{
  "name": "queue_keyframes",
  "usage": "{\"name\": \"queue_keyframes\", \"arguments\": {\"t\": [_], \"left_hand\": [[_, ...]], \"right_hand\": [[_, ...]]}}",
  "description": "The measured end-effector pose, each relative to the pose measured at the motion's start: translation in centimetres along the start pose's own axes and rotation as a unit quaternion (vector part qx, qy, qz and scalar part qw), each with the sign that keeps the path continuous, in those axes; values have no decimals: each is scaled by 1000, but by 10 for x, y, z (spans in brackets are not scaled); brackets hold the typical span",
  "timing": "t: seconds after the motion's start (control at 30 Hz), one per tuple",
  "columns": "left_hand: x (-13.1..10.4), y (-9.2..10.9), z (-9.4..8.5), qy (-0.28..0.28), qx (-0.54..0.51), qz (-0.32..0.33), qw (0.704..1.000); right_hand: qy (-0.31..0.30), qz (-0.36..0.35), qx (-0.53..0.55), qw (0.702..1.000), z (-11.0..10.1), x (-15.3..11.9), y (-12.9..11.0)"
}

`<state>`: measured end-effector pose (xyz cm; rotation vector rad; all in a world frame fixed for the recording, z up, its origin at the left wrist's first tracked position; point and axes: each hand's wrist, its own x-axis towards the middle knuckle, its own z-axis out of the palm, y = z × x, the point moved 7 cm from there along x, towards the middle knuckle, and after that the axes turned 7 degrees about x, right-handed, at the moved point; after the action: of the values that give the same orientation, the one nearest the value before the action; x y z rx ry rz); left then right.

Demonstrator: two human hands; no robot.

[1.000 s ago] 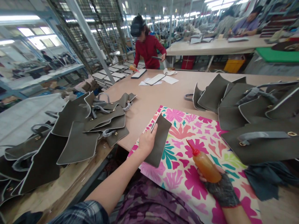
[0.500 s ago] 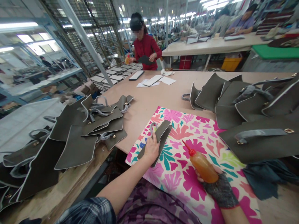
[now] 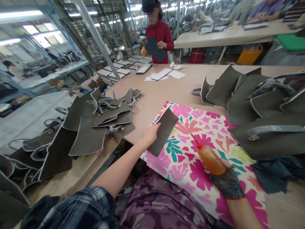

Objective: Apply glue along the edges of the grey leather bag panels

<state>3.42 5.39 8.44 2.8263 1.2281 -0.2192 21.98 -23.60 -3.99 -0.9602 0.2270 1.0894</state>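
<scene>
Panel: dark olive rectangular leather panel (image 3: 164, 130), long axis running 1 to 7 o'clock, on the flowered mat (image 3: 190, 159).
Left hand (image 3: 150, 135): nearer, grasping the panel's left edge.
Right hand (image 3: 226, 183): at 4 o'clock from the panel, clenched round the amber glue bottle (image 3: 209, 157).

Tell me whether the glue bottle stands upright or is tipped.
Tipped. The glue bottle leans in the right hand, its red nozzle pointing up-left over the floral sheet.

Grey bag panels (image 3: 95, 127) piled left — co-worker (image 3: 159, 33) beyond.
</scene>
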Motion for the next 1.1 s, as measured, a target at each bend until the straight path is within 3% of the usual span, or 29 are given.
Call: {"name": "queue_keyframes", "arguments": {"t": [0.1, 0.2, 0.3, 0.43, 0.5, 0.73, 0.97, 1.03, 1.1], "left_hand": [[-3, -3, 1, -4, 23, -9, 1000], [-3, -1, 8, -10, 35, -12, 999], [-2, -3, 14, -15, 26, -18, 999], [-4, 0, 18, -5, 40, -1, 999], [-7, 7, 22, 0, 57, 13, 998], [-11, 23, 29, 10, 76, 0, 997], [-5, 17, 32, 24, 73, -7, 997], [-5, 18, 33, 34, 84, -6, 996], [-5, 20, 32, 41, 93, -4, 995]], "right_hand": [[56, 87, 80, 991, -5, -2, 11], [56, 78, 73, 993, -5, -4, 10], [26, 44, 89, 995, 4, -13, 6], [-70, -66, 183, 978, 27, -31, -16], [-87, -97, 190, 973, 31, -36, -23], [-15, -72, 151, 986, 21, -33, -14], [78, -89, 168, 979, 13, -21, -36], [70, -115, 131, 982, 11, -12, -49], [19, -153, 71, 986, 14, 0, -62]]}}
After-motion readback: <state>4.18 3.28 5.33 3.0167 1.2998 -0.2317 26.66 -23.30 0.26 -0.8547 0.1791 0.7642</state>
